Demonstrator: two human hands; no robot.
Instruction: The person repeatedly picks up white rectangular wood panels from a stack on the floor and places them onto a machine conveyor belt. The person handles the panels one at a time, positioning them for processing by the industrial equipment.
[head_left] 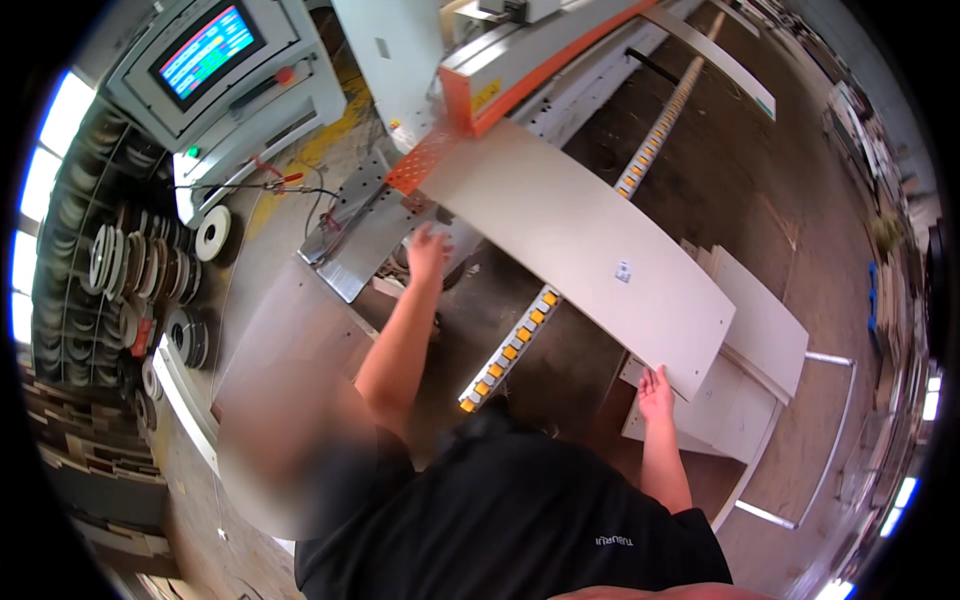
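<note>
A long pale board [590,250] with a small label on it lies slantwise ahead of me, its far end in the orange-edged machine [480,95]. At the board's near edge, my right hand [655,394] touches it with fingers stretched out rather than wrapped round. My left hand [428,254] is raised beside the board's left edge, near the perforated orange guard [420,160]. Its fingers are apart and nothing shows in them. Below the board runs a support rail with yellow rollers [510,350].
More pale boards [765,325] are stacked at right, by a white metal frame [845,400]. A control cabinet with a lit screen [210,50] stands far left. Edging rolls [140,262] fill a rack below it. A metal plate [350,270] juts out near my left hand.
</note>
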